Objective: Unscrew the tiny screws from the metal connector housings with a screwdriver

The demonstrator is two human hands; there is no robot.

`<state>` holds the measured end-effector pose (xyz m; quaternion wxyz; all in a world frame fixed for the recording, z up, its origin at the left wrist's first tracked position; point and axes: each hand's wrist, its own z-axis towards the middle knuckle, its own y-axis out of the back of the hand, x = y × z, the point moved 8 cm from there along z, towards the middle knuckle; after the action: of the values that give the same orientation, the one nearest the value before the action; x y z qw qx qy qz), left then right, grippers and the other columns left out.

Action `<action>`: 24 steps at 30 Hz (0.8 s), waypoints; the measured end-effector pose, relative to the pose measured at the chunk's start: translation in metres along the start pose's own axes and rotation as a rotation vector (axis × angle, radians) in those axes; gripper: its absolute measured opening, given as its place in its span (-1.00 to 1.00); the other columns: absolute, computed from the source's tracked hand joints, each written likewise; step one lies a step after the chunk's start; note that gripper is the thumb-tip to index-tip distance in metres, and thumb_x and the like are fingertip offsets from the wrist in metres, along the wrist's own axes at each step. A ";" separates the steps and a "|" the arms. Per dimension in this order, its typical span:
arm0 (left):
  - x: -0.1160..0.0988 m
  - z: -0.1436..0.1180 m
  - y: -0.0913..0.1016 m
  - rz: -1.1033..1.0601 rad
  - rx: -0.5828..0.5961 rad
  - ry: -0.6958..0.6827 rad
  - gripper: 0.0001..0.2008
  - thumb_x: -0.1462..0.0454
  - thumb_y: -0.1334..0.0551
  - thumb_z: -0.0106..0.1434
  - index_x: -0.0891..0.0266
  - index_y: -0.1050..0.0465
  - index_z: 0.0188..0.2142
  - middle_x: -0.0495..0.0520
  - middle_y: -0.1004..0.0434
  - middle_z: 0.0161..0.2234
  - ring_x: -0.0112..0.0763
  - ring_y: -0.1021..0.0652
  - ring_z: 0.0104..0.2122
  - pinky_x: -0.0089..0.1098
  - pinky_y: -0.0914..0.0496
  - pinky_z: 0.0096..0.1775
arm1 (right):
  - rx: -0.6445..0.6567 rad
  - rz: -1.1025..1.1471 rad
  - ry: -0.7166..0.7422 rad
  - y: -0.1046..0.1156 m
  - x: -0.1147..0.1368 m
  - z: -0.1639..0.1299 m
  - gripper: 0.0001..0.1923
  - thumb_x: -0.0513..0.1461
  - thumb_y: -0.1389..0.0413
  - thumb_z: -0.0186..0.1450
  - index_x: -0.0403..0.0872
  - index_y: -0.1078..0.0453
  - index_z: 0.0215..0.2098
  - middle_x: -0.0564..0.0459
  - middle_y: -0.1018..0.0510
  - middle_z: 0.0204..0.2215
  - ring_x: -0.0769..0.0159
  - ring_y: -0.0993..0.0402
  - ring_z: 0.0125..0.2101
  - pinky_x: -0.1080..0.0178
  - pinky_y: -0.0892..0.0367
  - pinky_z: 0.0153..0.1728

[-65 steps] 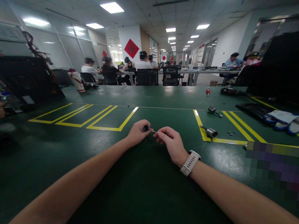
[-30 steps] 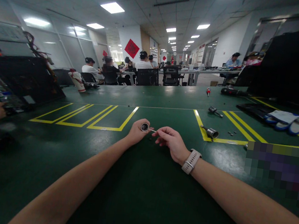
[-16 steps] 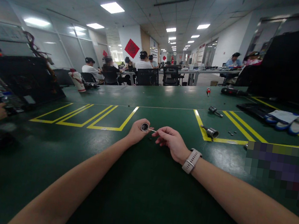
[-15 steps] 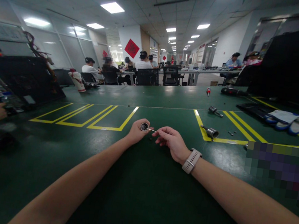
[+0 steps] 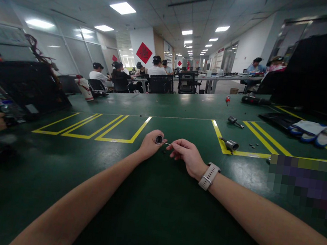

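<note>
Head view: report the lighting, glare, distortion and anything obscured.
Head view: ceiling panels light the room evenly; soft glare sheens the green table; wide-angle lens bends the ceiling lines and stretches both forearms; a pixelated block masks the right edge; the small round part in the left hand is too tiny to make out.

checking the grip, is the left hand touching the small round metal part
Touching. The head view shows the left hand with its fingers closed around the small round metal part, no gap visible.

Both arms outstretched, left hand [image 5: 149, 145] curled, right hand [image 5: 187, 155] pinching (watch-strapped wrist)
</note>
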<state>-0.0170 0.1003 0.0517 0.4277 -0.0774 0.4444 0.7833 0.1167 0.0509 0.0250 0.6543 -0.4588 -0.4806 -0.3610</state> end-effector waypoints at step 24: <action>-0.005 -0.001 -0.001 0.012 0.021 -0.027 -0.83 0.26 -0.24 0.05 0.25 -0.25 -0.56 -0.10 -0.23 -0.58 -0.51 -0.28 -0.54 -0.47 -0.19 -0.48 | -0.005 0.039 0.008 0.001 -0.004 0.003 -0.86 -0.17 -0.13 0.11 -0.09 -0.35 -0.45 0.05 -0.53 -0.44 0.39 -0.37 -0.52 0.26 -0.18 -0.46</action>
<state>-0.0135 0.0967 0.0534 0.4298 -0.0594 0.4474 0.7820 0.1157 0.0546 0.0218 0.6619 -0.4683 -0.4681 -0.3513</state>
